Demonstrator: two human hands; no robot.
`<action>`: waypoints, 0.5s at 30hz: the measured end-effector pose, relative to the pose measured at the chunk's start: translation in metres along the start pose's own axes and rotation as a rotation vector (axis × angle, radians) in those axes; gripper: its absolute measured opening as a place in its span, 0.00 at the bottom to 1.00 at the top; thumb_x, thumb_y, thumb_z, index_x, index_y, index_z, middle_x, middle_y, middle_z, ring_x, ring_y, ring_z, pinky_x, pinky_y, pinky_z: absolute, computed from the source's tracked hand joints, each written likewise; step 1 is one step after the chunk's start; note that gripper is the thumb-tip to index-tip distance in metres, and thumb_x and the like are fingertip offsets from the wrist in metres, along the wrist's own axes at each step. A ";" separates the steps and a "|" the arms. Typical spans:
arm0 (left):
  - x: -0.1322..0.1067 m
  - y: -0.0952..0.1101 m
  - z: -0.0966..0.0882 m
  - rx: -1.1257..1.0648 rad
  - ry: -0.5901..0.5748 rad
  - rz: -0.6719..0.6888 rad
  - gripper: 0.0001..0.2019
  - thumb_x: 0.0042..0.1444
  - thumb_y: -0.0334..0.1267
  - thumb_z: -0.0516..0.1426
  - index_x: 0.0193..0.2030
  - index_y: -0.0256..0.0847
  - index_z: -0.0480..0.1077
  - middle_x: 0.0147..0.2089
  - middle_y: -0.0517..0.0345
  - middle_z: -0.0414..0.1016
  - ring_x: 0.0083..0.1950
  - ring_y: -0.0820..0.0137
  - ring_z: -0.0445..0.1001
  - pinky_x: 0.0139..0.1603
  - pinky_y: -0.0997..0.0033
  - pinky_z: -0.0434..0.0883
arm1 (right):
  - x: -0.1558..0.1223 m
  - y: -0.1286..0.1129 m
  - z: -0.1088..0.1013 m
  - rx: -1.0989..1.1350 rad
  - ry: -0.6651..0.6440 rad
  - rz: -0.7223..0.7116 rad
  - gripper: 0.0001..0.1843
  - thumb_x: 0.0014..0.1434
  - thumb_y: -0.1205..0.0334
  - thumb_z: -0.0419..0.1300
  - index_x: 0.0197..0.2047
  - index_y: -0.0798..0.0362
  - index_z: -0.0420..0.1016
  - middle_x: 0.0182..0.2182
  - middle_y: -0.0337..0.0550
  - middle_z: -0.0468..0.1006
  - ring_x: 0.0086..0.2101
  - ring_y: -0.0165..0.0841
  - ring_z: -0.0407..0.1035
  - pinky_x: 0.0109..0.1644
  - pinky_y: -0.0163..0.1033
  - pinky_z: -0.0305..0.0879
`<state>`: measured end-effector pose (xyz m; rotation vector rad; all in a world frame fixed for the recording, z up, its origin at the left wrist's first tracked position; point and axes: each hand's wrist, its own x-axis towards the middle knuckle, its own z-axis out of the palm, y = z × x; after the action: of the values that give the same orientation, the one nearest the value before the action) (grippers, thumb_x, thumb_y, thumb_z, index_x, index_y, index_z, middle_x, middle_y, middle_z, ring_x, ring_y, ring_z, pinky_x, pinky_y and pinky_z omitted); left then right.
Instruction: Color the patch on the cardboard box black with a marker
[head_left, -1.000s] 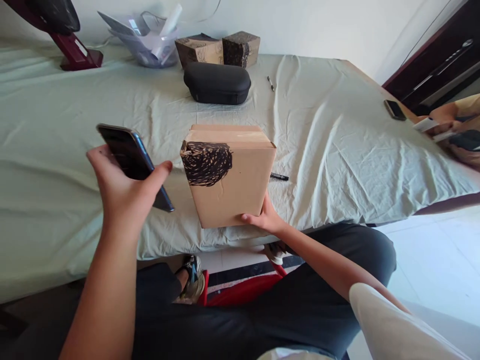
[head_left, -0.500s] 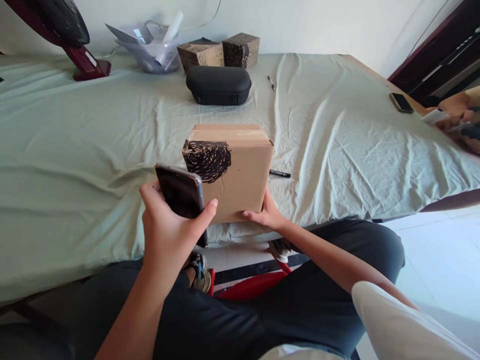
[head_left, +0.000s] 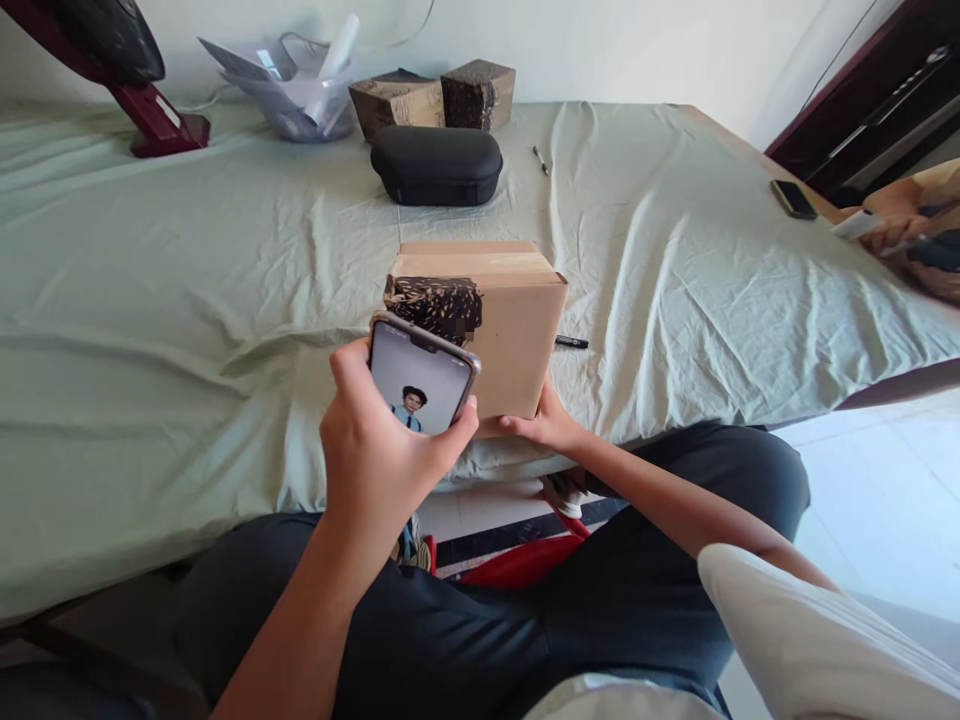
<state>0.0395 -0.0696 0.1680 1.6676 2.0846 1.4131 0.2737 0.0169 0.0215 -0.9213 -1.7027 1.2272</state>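
Observation:
A taped cardboard box (head_left: 517,320) with a black scribbled patch on its near face stands at the front edge of a table draped in pale green cloth (head_left: 187,300). My right hand (head_left: 547,425) grips the box's lower right corner. My left hand (head_left: 382,460) is wrapped round a smartphone (head_left: 420,375), held upright in front of the box with its screen lit and showing a picture of a person. The phone hides part of the box's near face.
A black marker (head_left: 571,343) lies just right of the box. Farther back are a black case (head_left: 436,166), a pen (head_left: 540,160), two small dark-patterned boxes (head_left: 431,97), a plastic tub of papers (head_left: 292,85) and a red stand (head_left: 161,125). Another person's hand (head_left: 911,235) and a phone (head_left: 793,199) are at the right edge.
My left hand has carried the phone from the left to in front of the box and turned it, so its screen now faces me and is lit. The box has tipped back slightly.

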 end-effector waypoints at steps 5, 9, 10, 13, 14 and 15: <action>0.045 -0.039 -0.016 0.185 0.083 -0.300 0.35 0.54 0.52 0.74 0.64 0.42 0.69 0.59 0.37 0.83 0.62 0.36 0.84 0.64 0.34 0.79 | -0.001 -0.006 -0.002 -0.012 0.076 0.000 0.65 0.54 0.21 0.77 0.83 0.41 0.60 0.76 0.57 0.72 0.80 0.65 0.59 0.84 0.77 0.59; 0.077 -0.080 -0.010 0.509 -0.201 -0.516 0.44 0.58 0.52 0.72 0.73 0.25 0.68 0.75 0.13 0.70 0.76 0.20 0.73 0.73 0.22 0.72 | -0.003 -0.005 -0.003 0.043 0.147 0.015 0.57 0.60 0.17 0.68 0.80 0.41 0.66 0.75 0.54 0.74 0.77 0.63 0.65 0.84 0.74 0.61; 0.081 -0.088 -0.003 0.573 -0.286 -0.558 0.46 0.59 0.53 0.71 0.74 0.21 0.68 0.76 0.09 0.68 0.75 0.18 0.73 0.72 0.21 0.73 | -0.003 -0.005 -0.003 0.058 0.155 0.013 0.57 0.60 0.17 0.68 0.80 0.41 0.67 0.75 0.53 0.75 0.76 0.63 0.66 0.84 0.74 0.62; 0.086 -0.106 0.025 0.638 -0.364 -0.608 0.49 0.61 0.50 0.69 0.80 0.18 0.64 0.78 0.07 0.66 0.76 0.20 0.73 0.72 0.21 0.72 | -0.005 -0.002 -0.003 0.081 0.158 0.010 0.55 0.60 0.18 0.68 0.79 0.42 0.67 0.75 0.53 0.75 0.74 0.62 0.68 0.83 0.74 0.63; 0.087 -0.111 0.034 0.610 -0.328 -0.593 0.50 0.60 0.49 0.69 0.81 0.17 0.63 0.79 0.06 0.66 0.77 0.20 0.72 0.73 0.19 0.70 | -0.006 -0.002 -0.003 0.082 0.161 0.010 0.56 0.59 0.18 0.69 0.79 0.41 0.67 0.75 0.53 0.75 0.74 0.62 0.68 0.83 0.74 0.63; 0.087 -0.116 0.042 0.559 -0.270 -0.571 0.50 0.59 0.49 0.70 0.81 0.17 0.63 0.78 0.04 0.65 0.78 0.18 0.69 0.73 0.15 0.67 | -0.007 -0.003 -0.004 0.084 0.164 0.013 0.56 0.59 0.18 0.70 0.79 0.41 0.67 0.75 0.53 0.75 0.75 0.62 0.67 0.83 0.74 0.63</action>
<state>-0.0501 0.0306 0.0995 1.1343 2.6214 0.4376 0.2794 0.0111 0.0235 -0.9568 -1.5078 1.1884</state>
